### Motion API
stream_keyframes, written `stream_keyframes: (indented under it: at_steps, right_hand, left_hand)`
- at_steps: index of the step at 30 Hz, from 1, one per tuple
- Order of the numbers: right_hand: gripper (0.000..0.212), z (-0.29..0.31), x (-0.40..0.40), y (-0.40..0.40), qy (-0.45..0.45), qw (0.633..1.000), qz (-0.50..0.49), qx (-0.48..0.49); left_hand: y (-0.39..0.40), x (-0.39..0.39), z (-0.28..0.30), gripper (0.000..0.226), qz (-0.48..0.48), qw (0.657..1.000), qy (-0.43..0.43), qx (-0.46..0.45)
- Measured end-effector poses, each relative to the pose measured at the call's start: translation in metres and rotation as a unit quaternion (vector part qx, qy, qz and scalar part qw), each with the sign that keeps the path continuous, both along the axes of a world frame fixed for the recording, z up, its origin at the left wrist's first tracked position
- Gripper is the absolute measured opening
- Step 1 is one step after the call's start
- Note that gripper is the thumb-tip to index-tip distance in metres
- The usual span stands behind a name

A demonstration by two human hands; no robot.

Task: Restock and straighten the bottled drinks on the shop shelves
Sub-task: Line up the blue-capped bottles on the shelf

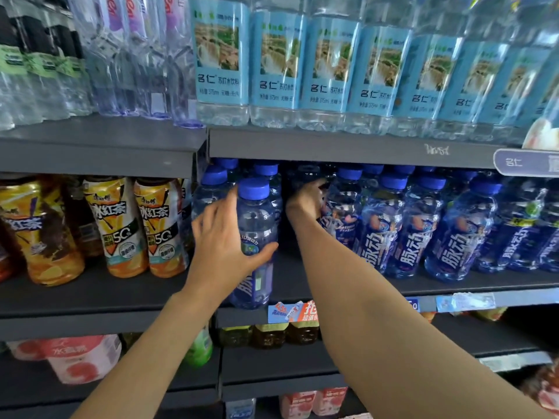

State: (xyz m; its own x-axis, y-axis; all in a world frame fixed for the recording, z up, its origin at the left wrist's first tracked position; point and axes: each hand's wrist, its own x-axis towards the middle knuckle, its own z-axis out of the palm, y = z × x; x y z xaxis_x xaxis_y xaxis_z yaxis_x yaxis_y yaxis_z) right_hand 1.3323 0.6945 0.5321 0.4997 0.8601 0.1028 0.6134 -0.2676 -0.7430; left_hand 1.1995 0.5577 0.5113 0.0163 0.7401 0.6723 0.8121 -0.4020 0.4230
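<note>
On the middle shelf (332, 285) stand rows of blue-capped bottles with dark blue labels (381, 225). My left hand (223, 240) grips one of these blue bottles (257, 225) upright at the shelf's front edge, thumb across its label. My right hand (305, 201) reaches deeper into the shelf and holds the shoulder of another blue bottle (341, 207) at the left end of the row. A dark gap lies between the two bottles. More blue caps show behind them.
Yellow-orange iced tea bottles (121, 225) fill the same shelf to the left. Above stand light-blue-labelled water bottles (278, 62) and clear purple ones (133, 55). Lower shelves hold pink packs (75, 358) and dark drinks (269, 334). Price tags (293, 311) line the shelf edge.
</note>
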Motion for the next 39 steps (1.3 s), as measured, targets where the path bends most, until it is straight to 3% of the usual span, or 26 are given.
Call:
stream_keyframes:
  at_steps: [7,12,16,18,21,25,27,31,39]
  right_hand:
    - [0.051,-0.018,0.010,0.002,0.002,0.990,0.111,0.085]
    - [0.054,0.001,0.017,-0.001,0.177,0.972,0.152,0.013]
    - [0.063,0.001,0.014,-0.017,0.011,0.991,0.133,-0.020]
    - [0.063,-0.007,0.016,-0.037,0.017,0.990,0.128,0.052]
    - [0.046,-0.024,0.018,-0.073,0.026,0.979,0.162,0.118]
    - [0.059,-0.040,0.009,-0.089,-0.005,0.958,0.282,0.053]
    - [0.060,-0.040,0.005,-0.080,-0.016,0.958,0.284,0.037]
    - [0.043,-0.038,0.002,-0.061,-0.063,0.955,0.289,0.035]
    - [0.061,-0.044,0.019,-0.051,-0.022,0.962,0.271,0.028]
  left_hand:
    - [0.004,-0.001,-0.005,0.101,-0.004,1.000,-0.010,0.004]
    - [0.002,-0.001,-0.005,0.100,-0.011,1.000,-0.017,-0.002]
    - [0.000,0.000,-0.003,0.099,-0.011,1.000,-0.011,-0.008]
    - [0.000,-0.001,-0.004,0.099,-0.006,1.000,0.001,-0.005]
    - [0.002,-0.002,-0.005,0.099,0.000,1.000,0.007,-0.010]
    - [0.002,-0.001,-0.004,0.098,0.002,1.000,0.010,-0.010]
    - [0.002,-0.002,-0.004,0.099,0.001,1.000,0.009,-0.012]
    - [0.000,-0.003,-0.003,0.100,-0.003,1.000,0.011,-0.010]
    - [-0.003,-0.002,0.000,0.100,-0.017,1.000,0.001,-0.011]
